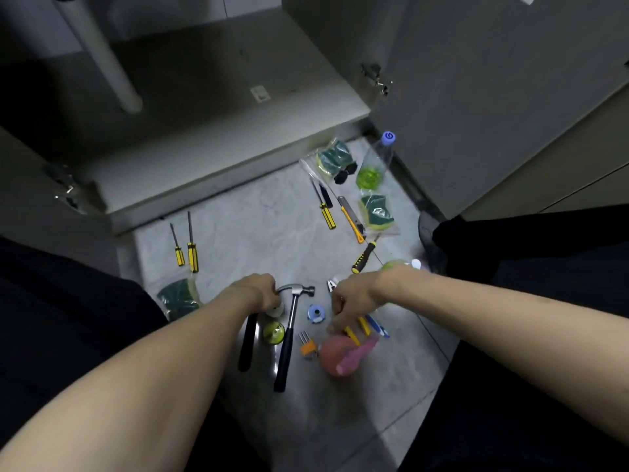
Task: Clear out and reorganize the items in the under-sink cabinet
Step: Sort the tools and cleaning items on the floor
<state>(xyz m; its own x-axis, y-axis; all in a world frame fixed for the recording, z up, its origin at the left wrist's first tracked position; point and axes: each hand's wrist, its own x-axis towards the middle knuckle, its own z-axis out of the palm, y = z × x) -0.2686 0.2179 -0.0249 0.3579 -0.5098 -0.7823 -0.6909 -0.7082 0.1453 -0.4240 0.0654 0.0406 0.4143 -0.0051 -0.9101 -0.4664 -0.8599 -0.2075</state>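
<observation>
You look to be at the sorting step: the cabinet (211, 107) ahead stands open with its floor bare, and the tools and cleaning things lie spread on the tiles (258, 219) in front of it.

Your left hand (253, 291) is curled down over something at the head end of the hammer (289, 328); whether the fingers clamp the steel head, the second black handle (247, 342) or the small bottle (273, 330) beneath, I cannot tell.

Your right hand (350, 303) hangs with fingers loosely bent and slightly apart over the pliers (354, 330) and pink spray bottle (340, 356), gripping nothing I can see.

Next, you likely need a firm grasp on one item per hand, then group like with like: screwdrivers (185, 250) far left, sponges (376, 207) far right.
</observation>
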